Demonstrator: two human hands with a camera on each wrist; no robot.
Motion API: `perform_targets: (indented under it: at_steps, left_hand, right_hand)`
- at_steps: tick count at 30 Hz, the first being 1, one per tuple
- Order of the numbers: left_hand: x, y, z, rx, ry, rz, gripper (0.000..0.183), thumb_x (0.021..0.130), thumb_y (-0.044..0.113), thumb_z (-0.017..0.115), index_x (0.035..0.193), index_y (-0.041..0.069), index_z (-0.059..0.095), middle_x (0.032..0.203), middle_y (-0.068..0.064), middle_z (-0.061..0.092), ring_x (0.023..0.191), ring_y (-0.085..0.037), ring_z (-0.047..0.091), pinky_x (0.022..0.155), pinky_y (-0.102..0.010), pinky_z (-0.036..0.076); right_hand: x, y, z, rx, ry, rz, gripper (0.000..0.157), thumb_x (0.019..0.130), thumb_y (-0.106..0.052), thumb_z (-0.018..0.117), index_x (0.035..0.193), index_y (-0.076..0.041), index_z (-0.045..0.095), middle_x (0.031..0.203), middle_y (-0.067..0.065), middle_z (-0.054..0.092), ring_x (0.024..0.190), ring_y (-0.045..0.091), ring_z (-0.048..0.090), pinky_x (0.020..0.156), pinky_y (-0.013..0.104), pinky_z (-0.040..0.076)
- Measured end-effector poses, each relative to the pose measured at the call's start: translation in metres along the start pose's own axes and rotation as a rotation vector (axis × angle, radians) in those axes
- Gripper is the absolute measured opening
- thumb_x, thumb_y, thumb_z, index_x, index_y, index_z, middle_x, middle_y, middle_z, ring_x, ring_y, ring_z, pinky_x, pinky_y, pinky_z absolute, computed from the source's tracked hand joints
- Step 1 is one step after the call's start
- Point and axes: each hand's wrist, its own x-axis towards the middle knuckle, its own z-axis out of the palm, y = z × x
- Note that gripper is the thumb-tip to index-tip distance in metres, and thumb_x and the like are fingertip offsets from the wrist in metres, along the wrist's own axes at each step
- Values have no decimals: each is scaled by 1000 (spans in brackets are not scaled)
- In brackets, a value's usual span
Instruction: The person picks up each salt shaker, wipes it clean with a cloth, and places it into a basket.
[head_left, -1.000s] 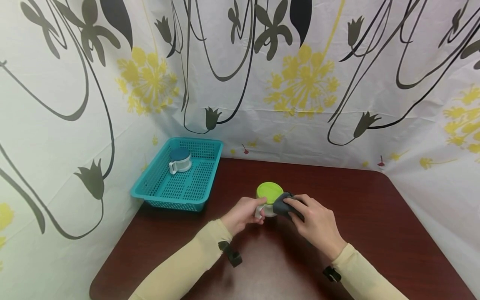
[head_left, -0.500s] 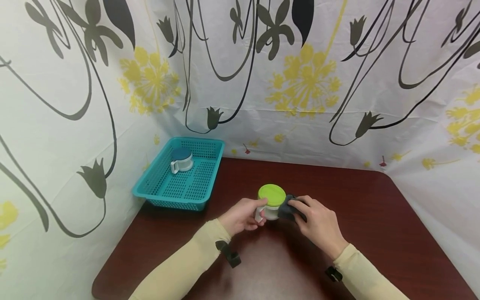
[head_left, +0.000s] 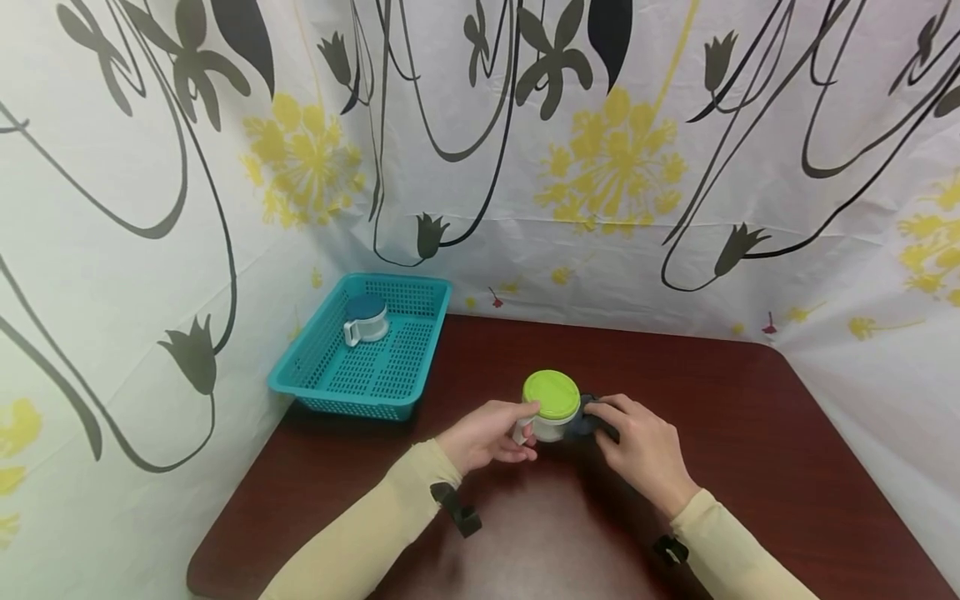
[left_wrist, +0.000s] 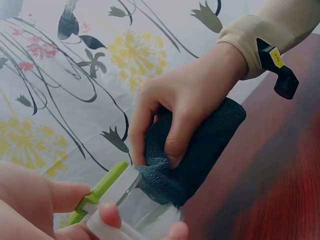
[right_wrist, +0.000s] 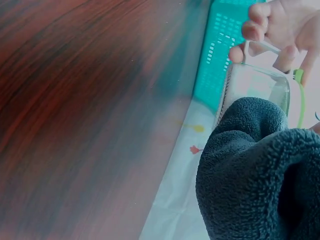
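Observation:
My left hand (head_left: 491, 435) grips the white handle of a small clear jar (left_wrist: 157, 215) with a lime-green lid (head_left: 551, 393). The thumb lies at the lid's edge and the fingers curl through the handle. My right hand (head_left: 647, 442) pinches a folded dark blue-grey towel (left_wrist: 205, 150) between thumb and fingers. In the left wrist view the towel is pressed against the jar's side. The towel's terry folds fill the lower right of the right wrist view and cover part of the jar.
A turquoise perforated basket (head_left: 360, 410) stands at the back left of the dark red-brown table (head_left: 697, 392). In it sits a similar white-handled jar (head_left: 366, 318) with a blue lid. A patterned white curtain (head_left: 480, 200) hangs behind and beside the table.
The jar has shifted slightly right and down in the head view, staying in my left hand. The towel has moved along its right side and shows less now.

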Motion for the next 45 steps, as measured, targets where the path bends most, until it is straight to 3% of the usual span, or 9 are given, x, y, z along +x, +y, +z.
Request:
perform_targets:
  at_steps: [3, 7, 11, 19, 27, 39, 45]
  left_hand:
    - [1, -3, 1, -34, 23, 16, 43, 95, 42, 67, 73, 6, 56, 80, -14, 59, 70, -26, 68, 69, -31, 59]
    - [0, -9, 4, -64, 48, 16, 44, 95, 42, 68, 71, 7, 54, 78, -14, 58, 67, -25, 66, 69, -32, 59]
    - [-1, -13, 9, -66, 28, 19, 44, 95, 40, 67, 70, 7, 54, 76, -12, 58, 65, -24, 66, 69, -32, 59]
    - [-2, -8, 12, -93, 56, 54, 42, 93, 40, 69, 71, 7, 57, 75, -9, 57, 70, -26, 68, 74, -35, 59]
    - [-1, -9, 15, -86, 111, 106, 41, 92, 39, 72, 92, -1, 67, 74, -7, 59, 67, -25, 69, 74, -39, 60]
    - [-1, -13, 17, -81, 120, 124, 40, 93, 39, 71, 102, 0, 69, 77, -7, 59, 63, -23, 69, 71, -37, 60]
    - [-4, -10, 17, -76, 125, 137, 38, 94, 37, 70, 98, -1, 69, 74, -7, 57, 65, -23, 67, 72, -38, 60]
  right_hand:
    - [0, 1, -1, 8, 1, 36, 37, 78, -14, 79, 114, -23, 75, 110, -3, 66, 80, 16, 66, 50, 34, 51]
    - [1, 4, -4, -6, 32, 156, 38, 81, -17, 80, 118, -21, 73, 110, 3, 66, 73, 19, 65, 47, 38, 49]
    - [4, 5, -6, -4, 74, 244, 40, 83, -18, 79, 122, -21, 72, 112, 6, 66, 70, 23, 65, 45, 42, 48]
    - [13, -10, -11, 72, 118, 196, 44, 82, -23, 82, 125, -23, 71, 113, -1, 64, 78, 17, 66, 56, 42, 53]
    - [18, -12, -14, 105, 194, 192, 46, 84, -19, 81, 129, -22, 69, 117, 1, 65, 86, 22, 69, 60, 45, 55]
    - [21, -13, -10, 128, 213, 207, 46, 86, -19, 81, 130, -18, 68, 116, 5, 65, 86, 26, 69, 62, 49, 56]
    - [18, -16, -3, 141, 194, 214, 43, 86, -17, 80, 127, -16, 70, 115, 5, 64, 84, 24, 68, 62, 48, 56]
